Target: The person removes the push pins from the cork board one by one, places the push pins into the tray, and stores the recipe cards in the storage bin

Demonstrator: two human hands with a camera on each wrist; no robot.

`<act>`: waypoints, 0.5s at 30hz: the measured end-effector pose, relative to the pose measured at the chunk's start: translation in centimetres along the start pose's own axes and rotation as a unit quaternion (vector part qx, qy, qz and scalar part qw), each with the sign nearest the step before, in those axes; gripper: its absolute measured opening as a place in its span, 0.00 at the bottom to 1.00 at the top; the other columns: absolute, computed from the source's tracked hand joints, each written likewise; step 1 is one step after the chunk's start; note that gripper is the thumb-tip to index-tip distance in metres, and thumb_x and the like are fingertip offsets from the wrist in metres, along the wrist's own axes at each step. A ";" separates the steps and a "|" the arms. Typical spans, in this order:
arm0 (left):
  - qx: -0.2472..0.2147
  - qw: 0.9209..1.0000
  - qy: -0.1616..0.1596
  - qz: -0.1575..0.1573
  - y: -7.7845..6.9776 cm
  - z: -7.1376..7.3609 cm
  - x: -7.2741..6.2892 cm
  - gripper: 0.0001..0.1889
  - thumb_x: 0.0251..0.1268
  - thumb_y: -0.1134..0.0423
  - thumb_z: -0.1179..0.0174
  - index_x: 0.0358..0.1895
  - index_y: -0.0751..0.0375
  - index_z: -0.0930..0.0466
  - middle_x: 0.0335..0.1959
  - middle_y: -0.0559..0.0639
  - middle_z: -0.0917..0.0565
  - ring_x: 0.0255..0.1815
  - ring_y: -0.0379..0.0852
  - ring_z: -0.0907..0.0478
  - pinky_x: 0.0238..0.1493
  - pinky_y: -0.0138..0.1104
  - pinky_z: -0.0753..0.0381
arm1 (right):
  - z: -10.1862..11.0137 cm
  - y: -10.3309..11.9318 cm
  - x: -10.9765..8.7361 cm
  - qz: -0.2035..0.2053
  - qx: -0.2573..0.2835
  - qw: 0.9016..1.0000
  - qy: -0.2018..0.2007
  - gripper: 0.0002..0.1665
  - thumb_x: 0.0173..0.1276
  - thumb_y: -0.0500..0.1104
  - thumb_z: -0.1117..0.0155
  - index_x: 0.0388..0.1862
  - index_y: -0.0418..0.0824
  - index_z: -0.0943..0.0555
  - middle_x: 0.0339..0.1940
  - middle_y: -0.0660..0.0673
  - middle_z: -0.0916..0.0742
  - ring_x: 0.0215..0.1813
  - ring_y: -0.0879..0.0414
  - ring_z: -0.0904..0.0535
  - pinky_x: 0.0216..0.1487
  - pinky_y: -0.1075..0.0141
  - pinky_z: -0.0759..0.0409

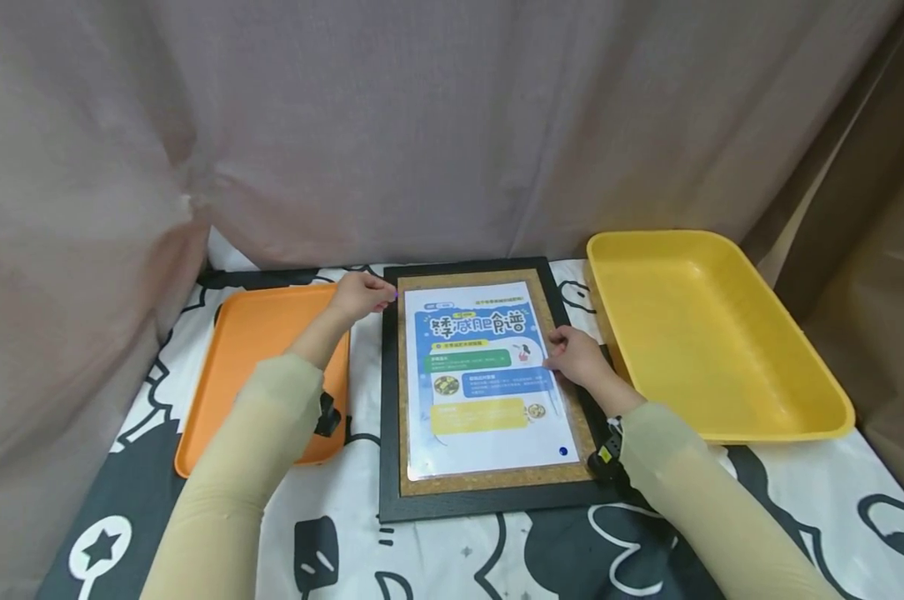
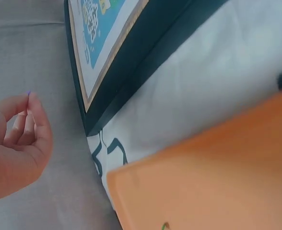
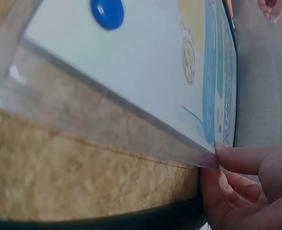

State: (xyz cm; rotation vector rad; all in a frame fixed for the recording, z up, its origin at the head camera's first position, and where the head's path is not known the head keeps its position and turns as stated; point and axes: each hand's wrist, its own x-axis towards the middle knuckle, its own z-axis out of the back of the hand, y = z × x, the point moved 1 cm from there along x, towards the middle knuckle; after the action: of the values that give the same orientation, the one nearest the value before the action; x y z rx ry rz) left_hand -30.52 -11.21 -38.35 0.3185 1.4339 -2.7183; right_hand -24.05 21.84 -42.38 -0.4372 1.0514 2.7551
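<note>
Sleeves foremost; right hand pinches sheet by right edge, left hand purple bit.

Left hand and right hand in pinches

At 12 o'clock on the printed sheet, "减肥食谱" can be read in the large title; its opening is unclear. Smaller lettering at 1 o'clock, on the green band at centre and the blue panel toward 3 o'clock, cannot be read.
</note>
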 end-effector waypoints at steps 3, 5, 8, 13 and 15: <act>-0.018 1.000 -0.007 0.001 0.1 0.7 -0.6 0.15 0.66 0.62 0.44 0.48 0.70 0.20 0.44 0.62 0.18 0.31 0.39 0.25 0.46 0.34 0.19 | 0.1 0.0 0.0 -0.002 0.002 1.000 0.004 0.29 0.64 0.34 0.41 0.64 0.30 0.35 0.41 0.36 0.23 0.38 0.50 0.23 0.34 0.69 0.23; -0.034 0.999 -0.010 0.004 0.2 1.2 -0.9 0.15 0.65 0.63 0.44 0.48 0.72 0.20 0.44 0.63 0.18 0.30 0.39 0.25 0.46 0.35 0.19 | 0.1 0.0 0.1 -0.003 0.003 1.000 0.004 0.30 0.64 0.34 0.41 0.64 0.30 0.36 0.41 0.36 0.23 0.37 0.50 0.23 0.33 0.69 0.23; -0.043 0.999 -0.012 0.010 0.5 1.9 -1.3 0.16 0.65 0.64 0.45 0.49 0.73 0.21 0.45 0.63 0.19 0.30 0.40 0.26 0.50 0.38 0.20 | 0.1 0.0 0.2 -0.005 0.004 1.000 0.004 0.30 0.64 0.34 0.41 0.64 0.30 0.35 0.41 0.36 0.23 0.36 0.51 0.23 0.33 0.69 0.22; -0.037 0.999 -0.016 0.017 1.5 3.0 -1.8 0.16 0.67 0.62 0.47 0.50 0.72 0.22 0.48 0.66 0.21 0.39 0.48 0.25 0.54 0.42 0.22 | 0.0 0.0 0.2 -0.010 0.005 1.000 0.005 0.29 0.64 0.33 0.41 0.64 0.30 0.35 0.41 0.36 0.23 0.35 0.51 0.23 0.32 0.69 0.22; -0.039 0.999 -0.021 0.016 1.8 3.4 -2.1 0.16 0.67 0.62 0.47 0.49 0.73 0.22 0.45 0.64 0.20 0.40 0.50 0.24 0.51 0.39 0.21 | 0.0 0.1 0.2 -0.010 0.005 1.000 0.006 0.29 0.64 0.33 0.41 0.64 0.30 0.35 0.41 0.36 0.24 0.36 0.51 0.23 0.33 0.69 0.23</act>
State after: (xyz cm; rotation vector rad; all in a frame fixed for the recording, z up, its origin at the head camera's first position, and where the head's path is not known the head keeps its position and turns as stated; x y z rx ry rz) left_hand -28.76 -15.18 -37.52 0.2757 1.5043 -2.6194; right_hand -24.25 21.80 -42.41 -0.4596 1.0585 2.7314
